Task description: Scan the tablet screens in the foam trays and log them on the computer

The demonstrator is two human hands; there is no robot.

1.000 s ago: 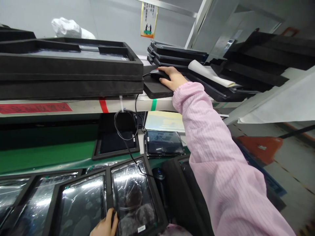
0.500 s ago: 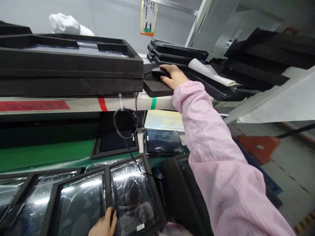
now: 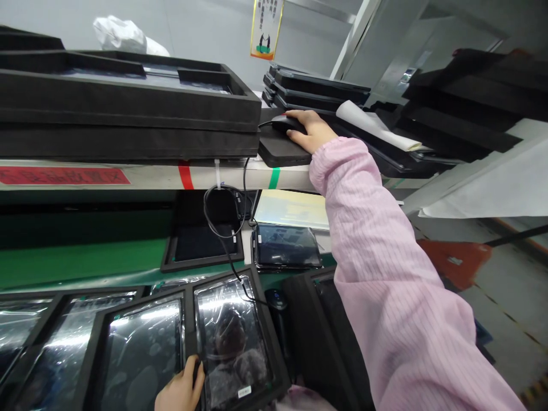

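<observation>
My right hand (image 3: 313, 131), in a pink sleeve, rests over a dark computer mouse (image 3: 286, 124) on the upper shelf, fingers curved round it. Under the mouse lies a black foam pad (image 3: 278, 149). Low in the picture, my left hand (image 3: 180, 388) grips the middle divider of a black foam tray (image 3: 190, 319), its fingers closed on the foam. Two film-wrapped screen panels sit in this tray: a left panel (image 3: 143, 354) and a right panel (image 3: 235, 342) with a small white label. Just right of the tray stands a black handheld scanner (image 3: 279, 319).
Stacked foam trays (image 3: 128, 131) fill the shelf's left side. Black cases (image 3: 317, 88) and a rolled white sheet (image 3: 377, 127) lie to the right. Below the shelf edge (image 3: 240, 176) hangs a looped cable (image 3: 222, 234), near a wrapped tablet (image 3: 286, 246).
The view has shifted slightly, so the shelf things appear a little further right. Both hands keep their places on the mouse and the foam tray.
</observation>
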